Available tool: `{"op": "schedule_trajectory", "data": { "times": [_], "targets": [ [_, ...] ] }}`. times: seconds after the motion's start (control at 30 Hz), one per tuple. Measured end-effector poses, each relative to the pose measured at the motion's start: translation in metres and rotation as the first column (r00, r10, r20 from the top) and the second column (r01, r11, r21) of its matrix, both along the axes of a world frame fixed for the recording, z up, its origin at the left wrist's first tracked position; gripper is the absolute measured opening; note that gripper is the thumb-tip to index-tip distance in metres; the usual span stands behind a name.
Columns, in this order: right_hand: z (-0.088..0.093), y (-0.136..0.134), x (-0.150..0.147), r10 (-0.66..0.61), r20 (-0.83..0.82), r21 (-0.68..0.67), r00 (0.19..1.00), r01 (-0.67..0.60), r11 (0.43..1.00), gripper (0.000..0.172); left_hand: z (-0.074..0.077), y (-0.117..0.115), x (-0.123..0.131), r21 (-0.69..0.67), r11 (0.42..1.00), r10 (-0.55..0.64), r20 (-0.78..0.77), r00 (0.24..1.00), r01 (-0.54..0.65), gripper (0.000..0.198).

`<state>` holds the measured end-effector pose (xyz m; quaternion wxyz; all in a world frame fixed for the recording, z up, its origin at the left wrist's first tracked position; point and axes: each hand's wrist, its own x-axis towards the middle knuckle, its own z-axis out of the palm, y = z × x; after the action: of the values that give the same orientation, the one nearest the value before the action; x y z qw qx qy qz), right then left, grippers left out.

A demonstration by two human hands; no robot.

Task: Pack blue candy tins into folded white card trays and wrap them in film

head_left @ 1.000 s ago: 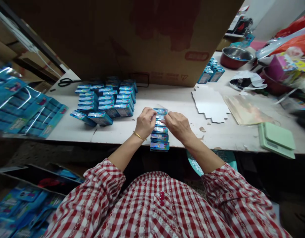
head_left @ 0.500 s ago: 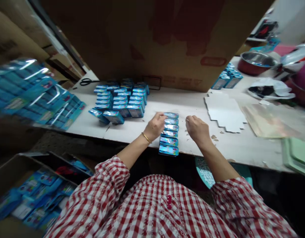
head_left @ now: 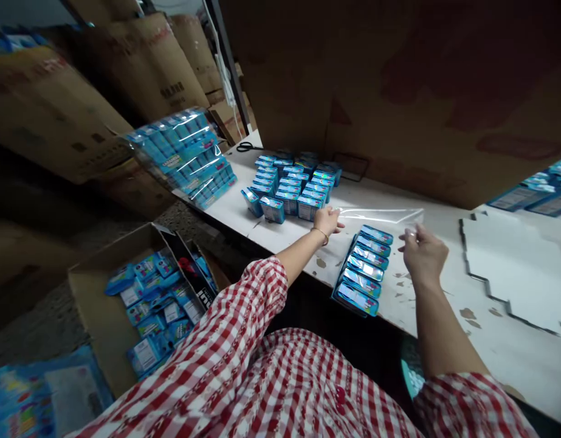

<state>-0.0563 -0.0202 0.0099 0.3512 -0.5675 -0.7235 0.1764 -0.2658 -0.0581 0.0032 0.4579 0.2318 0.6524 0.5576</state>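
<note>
A strip of clear plastic film [head_left: 381,215] is drawn out between my two hands, above the far end of a row of small blue boxes [head_left: 366,263]. My left hand [head_left: 326,222] pinches the film's left end, with some fingers stretched out. At the other end, my right hand [head_left: 423,252] has its thumb and fingertips closed on the film. The row of boxes lies between and below my hands, with its near end at the table's front edge. Neither hand touches the boxes.
More blue boxes [head_left: 289,185] stand grouped on the table [head_left: 302,258], near black scissors [head_left: 246,146]. Film-wrapped packs [head_left: 184,152] are stacked at the left end. A large cardboard box [head_left: 389,103] blocks the back. White card [head_left: 512,255] lies right; an open carton [head_left: 91,304] of blue packets sits below left.
The view has swung left. My hands have moved farther apart, and the clear film now shows stretched between them. The row of boxes now appears slanted in view.
</note>
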Motion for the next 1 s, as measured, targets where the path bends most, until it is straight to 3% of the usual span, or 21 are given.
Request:
{"op": "schedule_trajectory", "data": {
  "times": [0.1, 0.23, 0.3, 0.37, 0.43, 0.47, 0.57, 0.63, 0.67, 0.73, 0.8, 0.87, 0.93, 1.0],
  "targets": [
    [0.012, 0.020, -0.018, -0.128, -0.425, -0.086, 0.896, 0.101, 0.991, 0.055, 0.025, 0.016, 0.004, 0.044, 0.999, -0.034, 0.290, 0.956, 0.022, 0.023],
    [0.055, 0.034, -0.017, -0.057, -0.686, 0.026, 0.725, 0.103, 0.994, 0.057, 0.084, 0.014, 0.018, 0.359, 0.933, -0.098, 0.324, 0.941, -0.026, 0.019],
    [0.080, 0.029, -0.010, 0.027, -0.733, 0.121, 0.680, 0.091, 0.988, 0.049, 0.111, 0.002, 0.023, 0.572, 0.820, -0.166, 0.221, 0.961, 0.010, 0.022],
    [0.093, 0.023, -0.006, 0.095, -0.766, 0.177, 0.636, 0.066, 0.982, 0.043, 0.121, -0.007, 0.026, 0.737, 0.663, -0.206, 0.008, 0.979, 0.133, 0.024],
    [0.086, 0.023, -0.006, 0.110, -0.787, 0.161, 0.608, 0.030, 0.986, 0.039, 0.108, -0.005, 0.027, 0.773, 0.600, -0.163, -0.137, 0.977, 0.209, 0.028],
    [0.073, 0.027, -0.007, 0.097, -0.797, 0.124, 0.597, 0.004, 0.992, 0.038, 0.093, 0.003, 0.027, 0.752, 0.627, -0.133, -0.154, 0.979, 0.203, 0.033],
    [0.013, 0.048, -0.011, -0.023, -0.827, -0.083, 0.562, -0.082, 0.993, 0.037, 0.024, 0.037, 0.031, 0.554, 0.827, -0.063, -0.080, 0.995, 0.097, 0.045],
    [-0.030, 0.057, -0.011, -0.136, -0.799, -0.247, 0.586, -0.114, 0.962, 0.033, -0.023, 0.056, 0.033, 0.293, 0.953, -0.069, -0.021, 0.997, 0.072, 0.040],
    [-0.048, 0.059, -0.010, -0.179, -0.764, -0.308, 0.619, -0.106, 0.945, 0.031, -0.043, 0.061, 0.034, 0.164, 0.984, -0.066, -0.005, 0.998, 0.066, 0.035],
    [-0.074, 0.053, -0.007, -0.216, -0.638, -0.375, 0.739, -0.054, 0.925, 0.029, -0.070, 0.059, 0.037, 0.088, 0.994, -0.065, -0.015, 0.998, 0.066, 0.030],
    [-0.088, 0.038, -0.003, -0.166, -0.450, -0.334, 0.877, 0.007, 0.943, 0.029, -0.085, 0.047, 0.041, 0.093, 0.994, -0.054, -0.064, 0.997, 0.059, 0.025],
    [-0.095, 0.021, -0.001, -0.065, -0.279, -0.243, 0.958, -0.005, 0.970, 0.030, -0.092, 0.035, 0.044, 0.140, 0.985, -0.079, -0.172, 0.982, 0.103, 0.023],
    [-0.098, 0.008, -0.002, -0.020, -0.194, -0.193, 0.981, -0.019, 0.981, 0.033, -0.096, 0.026, 0.046, 0.161, 0.972, -0.115, -0.298, 0.947, 0.169, 0.027],
    [-0.101, -0.001, -0.005, -0.073, -0.184, -0.185, 0.980, 0.038, 0.982, 0.037, -0.100, 0.023, 0.047, 0.143, 0.969, -0.131, -0.387, 0.913, 0.200, 0.033]
  ]
}}
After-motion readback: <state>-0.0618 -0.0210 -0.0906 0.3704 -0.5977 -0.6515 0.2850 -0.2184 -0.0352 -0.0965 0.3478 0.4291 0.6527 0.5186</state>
